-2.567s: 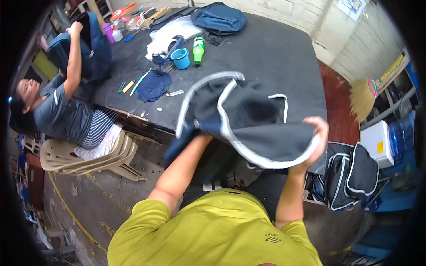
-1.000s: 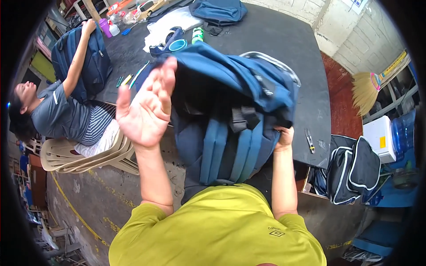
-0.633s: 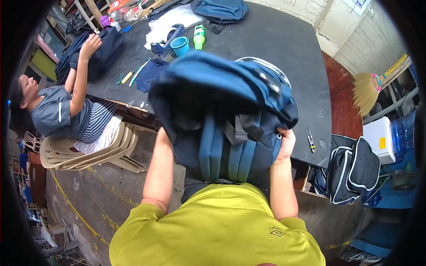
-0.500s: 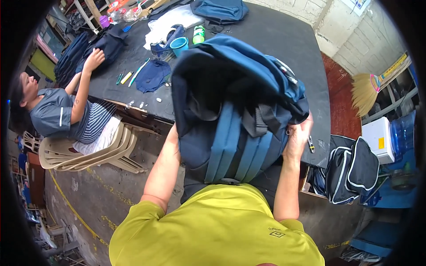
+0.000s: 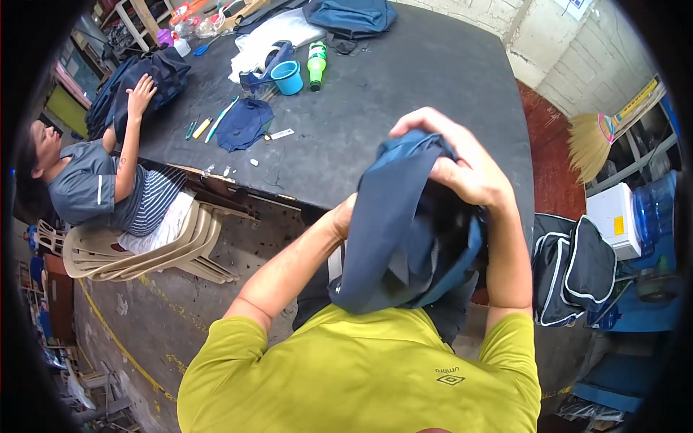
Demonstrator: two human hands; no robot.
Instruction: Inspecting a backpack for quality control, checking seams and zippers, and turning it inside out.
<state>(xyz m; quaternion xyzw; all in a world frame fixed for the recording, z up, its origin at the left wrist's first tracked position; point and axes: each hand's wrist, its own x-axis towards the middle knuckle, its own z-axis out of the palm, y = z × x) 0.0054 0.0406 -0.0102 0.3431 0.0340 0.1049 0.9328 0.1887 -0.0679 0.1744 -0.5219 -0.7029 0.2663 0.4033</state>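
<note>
I hold a dark blue backpack (image 5: 401,231) up in front of my chest, bunched and hanging down over my yellow shirt. My right hand (image 5: 458,162) grips its top from above, fingers closed over the fabric. My left hand (image 5: 348,216) is pushed into the bag at the wrist, so its fingers are hidden inside the cloth. The black table (image 5: 404,94) lies just beyond the bag.
A seated person (image 5: 101,187) on stacked plastic chairs (image 5: 144,245) presses a hand on another blue bag (image 5: 144,83) at the table's left corner. A blue cup (image 5: 289,77), green bottle (image 5: 316,63), blue cloth (image 5: 244,124) and pens lie there. A black bag (image 5: 574,267) stands at right.
The backpack has dropped from being spread wide over the table to a bunched bundle close to my chest. My right hand moved from its side to its top; my left went inside.
</note>
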